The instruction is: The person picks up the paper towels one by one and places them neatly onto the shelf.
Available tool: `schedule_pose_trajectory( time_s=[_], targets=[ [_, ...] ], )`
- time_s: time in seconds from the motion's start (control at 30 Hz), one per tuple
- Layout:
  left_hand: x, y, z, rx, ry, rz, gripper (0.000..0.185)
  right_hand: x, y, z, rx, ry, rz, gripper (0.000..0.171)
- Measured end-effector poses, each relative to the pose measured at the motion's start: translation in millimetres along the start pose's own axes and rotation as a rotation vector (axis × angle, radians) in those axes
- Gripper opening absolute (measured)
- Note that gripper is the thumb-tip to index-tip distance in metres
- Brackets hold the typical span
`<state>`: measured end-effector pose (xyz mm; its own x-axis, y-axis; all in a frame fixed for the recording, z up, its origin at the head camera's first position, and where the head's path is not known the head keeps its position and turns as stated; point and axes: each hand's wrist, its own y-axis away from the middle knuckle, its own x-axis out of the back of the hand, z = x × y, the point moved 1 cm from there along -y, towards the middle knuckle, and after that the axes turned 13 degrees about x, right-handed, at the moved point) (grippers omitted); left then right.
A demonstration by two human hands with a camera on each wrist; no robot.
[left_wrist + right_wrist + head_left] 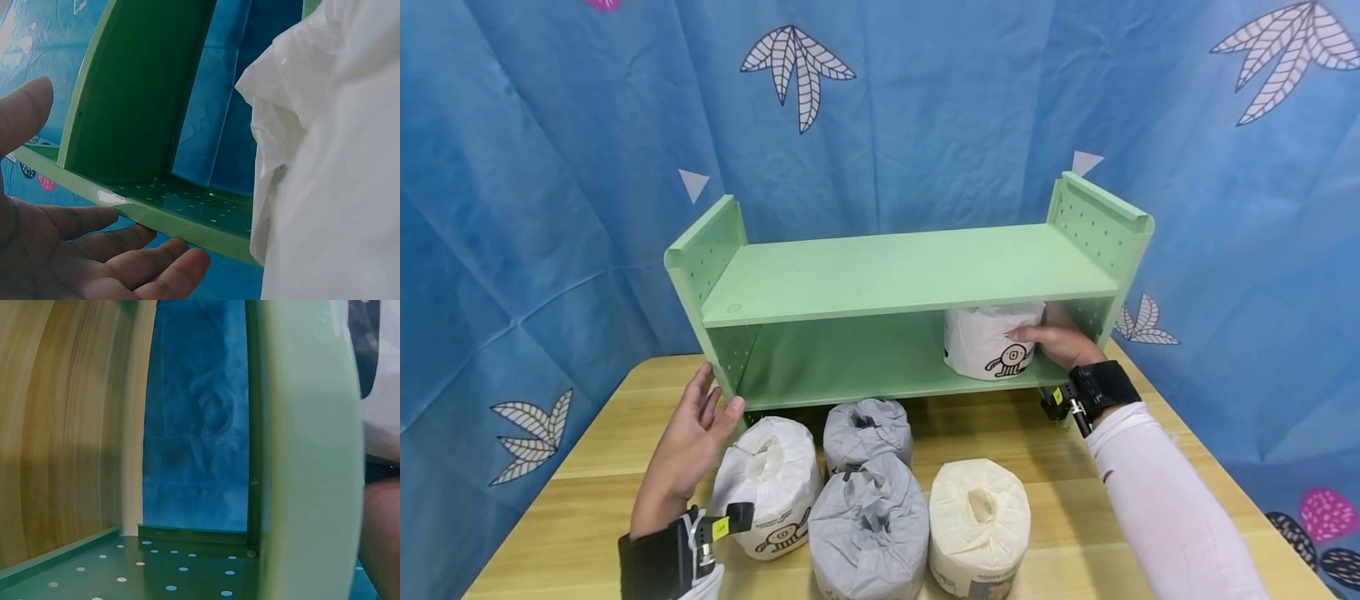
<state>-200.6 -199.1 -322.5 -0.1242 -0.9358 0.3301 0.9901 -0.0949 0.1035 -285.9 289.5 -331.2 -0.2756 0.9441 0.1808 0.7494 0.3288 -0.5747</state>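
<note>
Right hand [1066, 340] is gripping a white roll [981, 346] near the lower-tier front edge of the green rack [910, 268], where premature release could topple it, while left hand [694, 429] is lying fingers-extended at its left side.

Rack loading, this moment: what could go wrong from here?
Drop: the upper white roll sits near the front edge of the lower shelf; released too early, it might tip out.
Scrape: the right hand is between that roll and the right side panel, so knuckles could catch.
Knock: the left hand, if lowered, may bump the lower white roll.
</note>
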Motion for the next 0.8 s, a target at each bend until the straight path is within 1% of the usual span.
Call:
schedule_pose_trajectory(
  time_s=[0.2, 0.4, 0.5, 0.7, 0.8],
  targets=[
    [0.5, 0.5, -0.4, 0.0, -0.009, 0.01, 0.089, -3, 2, -1, 0.036, 0.028, 0.049, 0.056],
    [-0.5, 0.0, -1.1, -0.004, -0.006, 0.012, 0.089, -7, 7, -7, 0.098, 0.084, 0.077, 0.055],
    [-0.5, 0.5, -1.4, -0.004, -0.001, 0.01, 0.089, -11, 11, -9, 0.117, 0.105, 0.092, 0.063],
    [-0.5, 1.3, -0.9, 0.017, -0.003, 0.012, 0.09, -17, 23, -16, 0.084, 0.169, 0.142, 0.083],
    [-0.7, 1.3, -0.4, 0.02, -0.007, 0.018, 0.089, -20, 29, -20, 0.061, 0.201, 0.149, 0.09]
  ],
)
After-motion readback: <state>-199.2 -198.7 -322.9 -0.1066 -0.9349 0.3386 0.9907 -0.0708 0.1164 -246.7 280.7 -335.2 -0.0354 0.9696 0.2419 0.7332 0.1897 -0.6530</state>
